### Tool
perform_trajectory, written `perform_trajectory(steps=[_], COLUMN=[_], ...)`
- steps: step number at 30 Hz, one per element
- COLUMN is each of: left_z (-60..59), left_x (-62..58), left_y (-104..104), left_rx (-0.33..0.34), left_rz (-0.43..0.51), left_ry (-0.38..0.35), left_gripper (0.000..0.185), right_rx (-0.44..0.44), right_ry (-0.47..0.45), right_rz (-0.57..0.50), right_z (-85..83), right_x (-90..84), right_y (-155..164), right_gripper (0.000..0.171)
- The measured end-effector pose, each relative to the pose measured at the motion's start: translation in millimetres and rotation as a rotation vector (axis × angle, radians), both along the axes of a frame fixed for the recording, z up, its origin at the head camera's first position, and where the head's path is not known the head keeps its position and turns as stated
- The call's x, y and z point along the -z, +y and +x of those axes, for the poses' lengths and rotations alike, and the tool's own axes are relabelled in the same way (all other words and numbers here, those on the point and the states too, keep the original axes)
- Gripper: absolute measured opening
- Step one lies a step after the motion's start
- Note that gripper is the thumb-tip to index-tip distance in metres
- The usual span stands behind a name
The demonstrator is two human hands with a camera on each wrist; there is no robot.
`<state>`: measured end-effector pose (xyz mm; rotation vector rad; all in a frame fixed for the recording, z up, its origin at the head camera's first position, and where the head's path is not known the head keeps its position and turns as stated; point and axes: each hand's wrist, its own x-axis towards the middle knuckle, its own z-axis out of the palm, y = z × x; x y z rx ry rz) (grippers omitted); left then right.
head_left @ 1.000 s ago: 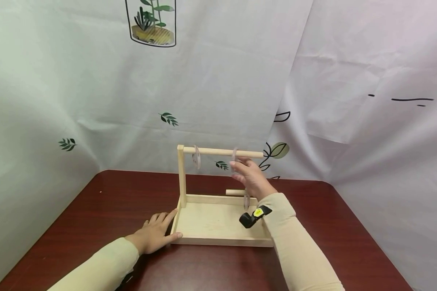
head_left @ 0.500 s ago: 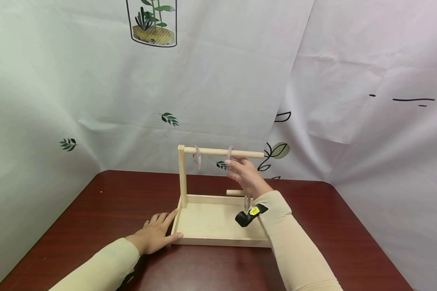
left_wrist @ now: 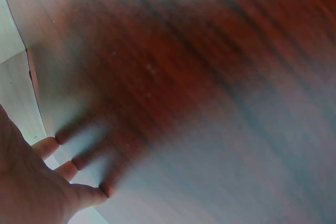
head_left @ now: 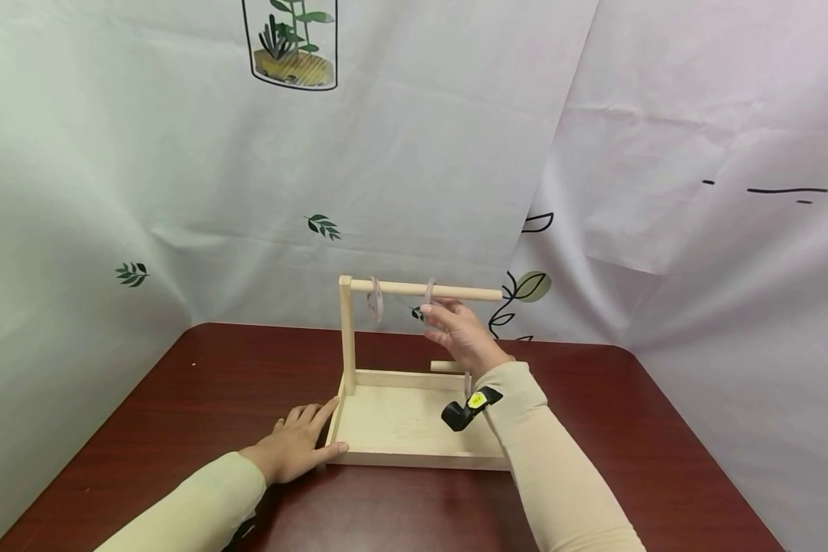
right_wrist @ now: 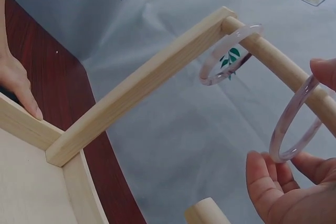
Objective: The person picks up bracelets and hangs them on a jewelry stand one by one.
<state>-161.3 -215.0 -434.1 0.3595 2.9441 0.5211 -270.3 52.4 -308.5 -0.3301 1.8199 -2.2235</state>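
My right hand holds a translucent, purple-streaked bangle that hangs round the upper bar of a wooden display stand. In the right wrist view, its fingertips are at the ring's lower edge and its thumb at the upper part. A similar bangle hangs on the same bar, near the post. Below my right wrist, a third bangle hangs from the short lower bar, partly hidden. With fingers spread, my left hand rests on the left end of the stand's tray base.
The stand sits on a dark red-brown table. Behind it hangs a pale cloth printed with leaves and a plant jar. The upper bar's right end is free, with no post there.
My right hand has slid the bangle a little to the left along the upper bar, toward the one by the post. My left hand stays in place on the tray.
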Motion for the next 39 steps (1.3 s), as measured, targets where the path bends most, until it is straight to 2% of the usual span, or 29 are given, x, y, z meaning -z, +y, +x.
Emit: perform_trajectory(steps=[18,39], left_z=[1.0,-0.6], left_x=[-3.5,-0.2], left_y=[1.9,0.2], left_rx=[0.009,-0.005], left_rz=[-0.006,-0.017], left_ry=[0.006,-0.008], left_gripper=[0.086,0.086], right_rx=[-0.011,-0.008], right_ry=[-0.003,-0.037], right_rz=[0.000,0.006], right_z=[-1.1,1.3], right_x=[1.8,-0.9], right_y=[0.2,-0.4], right_gripper=[0.060,0.063])
